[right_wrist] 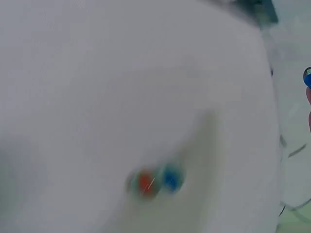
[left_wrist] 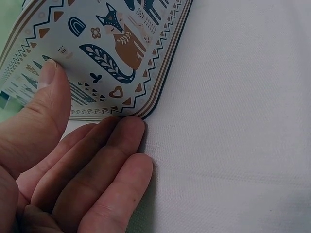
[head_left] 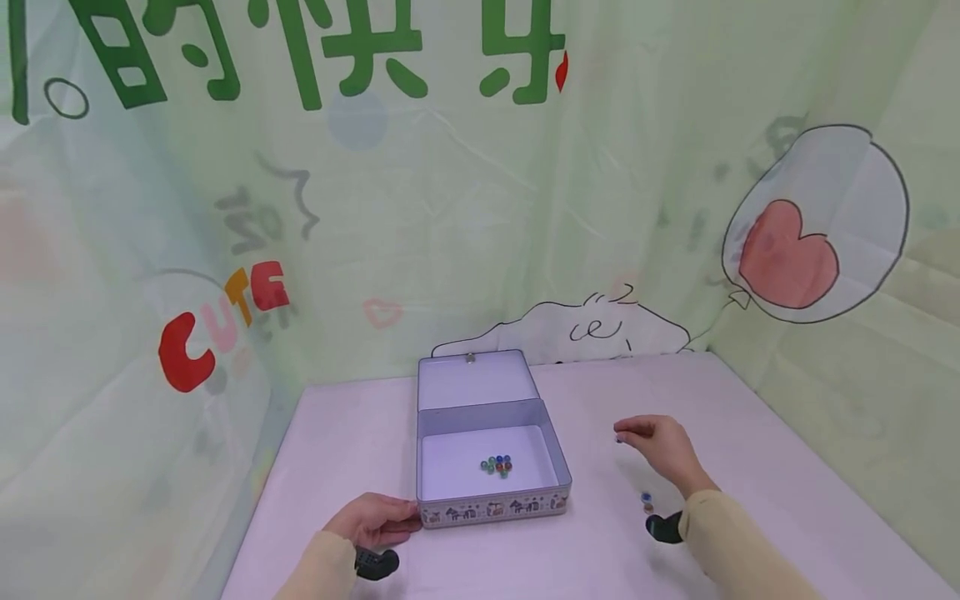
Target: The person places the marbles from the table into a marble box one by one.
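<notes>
A rectangular metal tin (head_left: pixel 491 508) with printed animals stands on the table, its hinged lid (head_left: pixel 476 382) tipped back. Several glass marbles (head_left: pixel 492 465) lie together on its floor. My left hand (head_left: pixel 377 518) rests against the front left corner of the tin. In the left wrist view its thumb (left_wrist: pixel 47 77) touches the patterned side, while the other fingers stretch along the lower edge. To the right of the tin, above the table, my right hand (head_left: pixel 663 450) pinches a blue marble (right_wrist: pixel 307 77) between thumb and fingertips. Below that hand, a blue marble (head_left: pixel 647 497) and an orange-brown marble (head_left: pixel 648 507) lie side by side.
A pale cloth covers the table (head_left: pixel 600 550). Behind it and along both sides hangs a light green printed curtain (head_left: pixel 480 208) with lettering and a balloon drawing. Dark wrist devices (head_left: pixel 375 563) sit at both cuffs.
</notes>
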Available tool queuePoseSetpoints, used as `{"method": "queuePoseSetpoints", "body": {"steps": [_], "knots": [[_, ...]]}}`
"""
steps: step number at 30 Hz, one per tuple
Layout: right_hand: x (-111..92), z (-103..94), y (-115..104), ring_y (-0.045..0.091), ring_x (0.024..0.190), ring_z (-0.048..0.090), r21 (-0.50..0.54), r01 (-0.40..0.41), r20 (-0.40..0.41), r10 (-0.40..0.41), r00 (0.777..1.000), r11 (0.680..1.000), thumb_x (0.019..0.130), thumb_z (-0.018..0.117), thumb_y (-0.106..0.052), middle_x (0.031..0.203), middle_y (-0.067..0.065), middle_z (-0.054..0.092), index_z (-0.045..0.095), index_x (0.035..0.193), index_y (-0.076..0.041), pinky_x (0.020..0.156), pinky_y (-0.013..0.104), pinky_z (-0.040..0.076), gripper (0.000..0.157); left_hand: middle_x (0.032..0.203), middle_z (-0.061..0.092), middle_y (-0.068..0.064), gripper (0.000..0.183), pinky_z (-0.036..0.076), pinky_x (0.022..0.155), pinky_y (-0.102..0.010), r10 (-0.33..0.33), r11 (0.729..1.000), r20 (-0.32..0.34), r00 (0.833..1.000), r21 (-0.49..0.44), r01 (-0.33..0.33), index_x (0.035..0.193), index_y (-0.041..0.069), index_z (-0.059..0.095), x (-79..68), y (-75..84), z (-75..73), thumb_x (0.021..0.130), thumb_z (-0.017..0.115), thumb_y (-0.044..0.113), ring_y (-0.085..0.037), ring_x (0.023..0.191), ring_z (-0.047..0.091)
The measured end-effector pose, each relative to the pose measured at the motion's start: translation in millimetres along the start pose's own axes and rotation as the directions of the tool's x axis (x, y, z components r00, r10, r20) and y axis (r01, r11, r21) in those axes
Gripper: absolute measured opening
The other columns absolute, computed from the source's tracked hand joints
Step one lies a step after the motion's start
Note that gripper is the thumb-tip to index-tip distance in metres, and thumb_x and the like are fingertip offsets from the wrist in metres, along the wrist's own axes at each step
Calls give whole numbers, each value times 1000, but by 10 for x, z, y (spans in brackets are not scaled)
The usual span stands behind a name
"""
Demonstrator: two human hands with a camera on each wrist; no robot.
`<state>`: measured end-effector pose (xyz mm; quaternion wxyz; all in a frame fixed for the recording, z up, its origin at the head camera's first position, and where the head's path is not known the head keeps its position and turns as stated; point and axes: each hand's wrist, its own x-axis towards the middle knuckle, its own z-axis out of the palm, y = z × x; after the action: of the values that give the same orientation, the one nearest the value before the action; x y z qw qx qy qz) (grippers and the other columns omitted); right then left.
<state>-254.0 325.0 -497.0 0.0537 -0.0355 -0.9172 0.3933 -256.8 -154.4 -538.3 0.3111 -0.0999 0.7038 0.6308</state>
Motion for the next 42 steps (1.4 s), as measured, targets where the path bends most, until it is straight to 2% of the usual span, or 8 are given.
{"method": "queuePoseSetpoints", "body": {"steps": [6, 11, 16, 20, 25, 31, 37, 42], "knots": [[263, 314, -574, 28, 101, 73, 61, 59, 20, -60, 998, 996, 96, 71, -8, 110, 16, 76, 75, 113, -1, 93, 48, 61, 19, 101, 78, -19, 22, 63, 89, -42, 0, 1000, 5, 1000, -2, 0, 110, -6, 73, -2, -4, -9, 95, 73, 10, -22, 90, 77], [402, 664, -1053, 22, 97, 73, 113, 110, 35, -114, 993, 988, 94, 73, -6, 106, 10, 78, 78, 107, -7, 90, 41, 62, 15, 100, 78, -19, 22, 63, 89, -42, 2, 1000, 4, 1000, 4, -2, 110, -6, 73, 14, -2, -15, 95, 73, 10, -21, 88, 77], [441, 970, -1441, 21, 98, 73, 149, 184, 79, -197, 977, 972, 92, 75, -6, 104, 7, 79, 80, 103, -9, 89, 39, 62, 13, 100, 78, -19, 24, 63, 89, -42, 1, 1000, -7, 1000, 14, -1, 112, -6, 73, 20, 18, -18, 94, 74, 10, -22, 89, 77], [435, 1117, -1619, 21, 99, 74, 171, 214, 106, -234, 966, 962, 92, 75, -5, 104, 5, 79, 80, 101, -10, 90, 39, 62, 12, 104, 78, -21, 24, 63, 90, -43, 0, 1000, 2, 1000, 8, 0, 113, -6, 73, 13, 29, -10, 95, 73, 10, -24, 92, 77], [416, 1163, -1698, 20, 98, 74, 183, 204, 111, -227, 968, 962, 91, 75, -6, 102, 3, 79, 80, 99, -12, 91, 40, 62, 11, 104, 77, -22, 24, 63, 90, -44, 4, 1000, -3, 1000, 7, -4, 112, -6, 73, 18, 19, -14, 94, 74, 10, -24, 93, 77], [407, 1112, -1649, 19, 98, 72, 169, 187, 110, -207, 972, 968, 92, 75, -6, 103, 4, 78, 79, 102, -10, 90, 39, 61, 11, 103, 78, -20, 24, 63, 90, -44, -15, 1000, -12, 1000, 5, 16, 112, -6, 73, 50, 9, -25, 94, 74, 10, -24, 92, 77], [384, 962, -1559, 22, 101, 72, 160, 173, 110, -191, 975, 972, 93, 74, -7, 106, 6, 78, 79, 107, -8, 93, 41, 61, 15, 105, 77, -22, 26, 63, 91, -44, -12, 1000, -13, 1000, 11, 12, 114, -7, 72, 53, 14, -17, 94, 74, 10, -26, 94, 77], [396, 762, -1314, 24, 102, 72, 147, 158, 86, -171, 981, 977, 94, 72, -4, 108, 9, 77, 78, 108, -6, 92, 42, 61, 16, 106, 77, -22, 27, 63, 90, -43, -8, 1000, -3, 1000, 14, 8, 115, -7, 71, 48, 6, -5, 95, 74, 11, -25, 94, 77]]}}
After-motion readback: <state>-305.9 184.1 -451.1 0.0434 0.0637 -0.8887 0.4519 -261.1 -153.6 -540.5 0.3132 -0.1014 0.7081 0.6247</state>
